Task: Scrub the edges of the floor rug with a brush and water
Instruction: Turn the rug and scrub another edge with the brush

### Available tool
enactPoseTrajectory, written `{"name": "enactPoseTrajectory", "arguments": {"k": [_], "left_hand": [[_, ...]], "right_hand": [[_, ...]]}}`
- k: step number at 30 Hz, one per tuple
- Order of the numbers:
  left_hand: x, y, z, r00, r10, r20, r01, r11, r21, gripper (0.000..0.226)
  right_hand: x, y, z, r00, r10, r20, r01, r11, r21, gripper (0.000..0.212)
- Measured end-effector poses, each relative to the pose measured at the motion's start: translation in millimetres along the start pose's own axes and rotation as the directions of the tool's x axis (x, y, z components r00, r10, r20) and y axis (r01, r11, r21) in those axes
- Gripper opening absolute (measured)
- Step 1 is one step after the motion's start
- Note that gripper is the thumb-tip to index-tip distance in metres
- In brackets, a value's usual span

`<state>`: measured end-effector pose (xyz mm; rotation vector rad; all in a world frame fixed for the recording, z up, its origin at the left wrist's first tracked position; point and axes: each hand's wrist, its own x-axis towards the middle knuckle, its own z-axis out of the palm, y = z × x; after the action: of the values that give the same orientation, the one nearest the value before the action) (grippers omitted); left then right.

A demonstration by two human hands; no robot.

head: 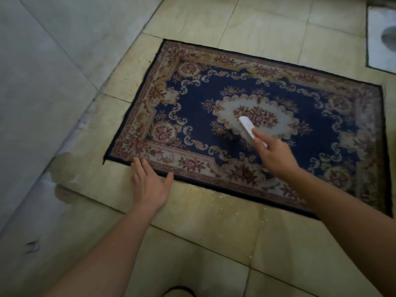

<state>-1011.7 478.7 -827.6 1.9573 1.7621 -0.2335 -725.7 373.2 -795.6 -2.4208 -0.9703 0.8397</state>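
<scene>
The tiled floor (216,245) filled most of the view, its beige tiles running all round the rug. Left of the rug lay a broad grey tiled surface (42,82), and a wet stain (64,163) spread where it met the beige tiles, just off the rug's near left corner. The rug (310,99) lay flat on the floor, dark blue with a cream oval medallion at its middle and a red and cream floral border inside a dark edge. Beyond the rug's far right corner sat a white fixture (379,39), cut off by the frame. Both of the person's 2 hands reached the rug. The left hand (149,186) lay flat and released at the rug's near edge by the left corner, fingers straight, fingertips touching the border. The right hand (276,156) hovered over the rug's middle, grasping 1 white brush (247,127), with a finger laid along its back. The brush sat at the near side of the medallion, well inside the border. Small glinting droplets (214,199) speckled the floor just beside the rug's near edge.
</scene>
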Motion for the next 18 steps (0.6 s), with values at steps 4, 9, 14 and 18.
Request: {"name": "enactPoseTrajectory", "arguments": {"k": [4, 9, 14, 18], "left_hand": [[-10.2, 10.1, 16.5, 0.999, -0.01, -0.032, 0.012, 0.999, 0.053, 0.097], [-8.8, 10.7, 13.7, 1.0, -0.021, 0.005, 0.02, 0.99, 0.142, 0.096], [-5.6, 10.7, 8.6, 0.999, -0.014, 0.044, 0.003, 0.971, 0.237, 0.097], [0.9, 12.6, 0.8, 0.997, -0.013, 0.077, -0.014, 0.943, 0.334, 0.101]], "right_hand": [[-65.6, 8.6, 48.0, 0.994, -0.079, 0.081, 0.093, 0.977, -0.189, 0.045], [-97.3, 11.2, 60.6, 0.863, -0.289, 0.414, 0.36, 0.927, -0.104, 0.046], [-36.8, 27.6, 11.4, 0.986, 0.109, -0.127, -0.103, 0.993, 0.048, 0.045], [-86.2, 19.9, 59.7, 0.946, -0.166, 0.28, 0.254, 0.915, -0.315, 0.051]]}}
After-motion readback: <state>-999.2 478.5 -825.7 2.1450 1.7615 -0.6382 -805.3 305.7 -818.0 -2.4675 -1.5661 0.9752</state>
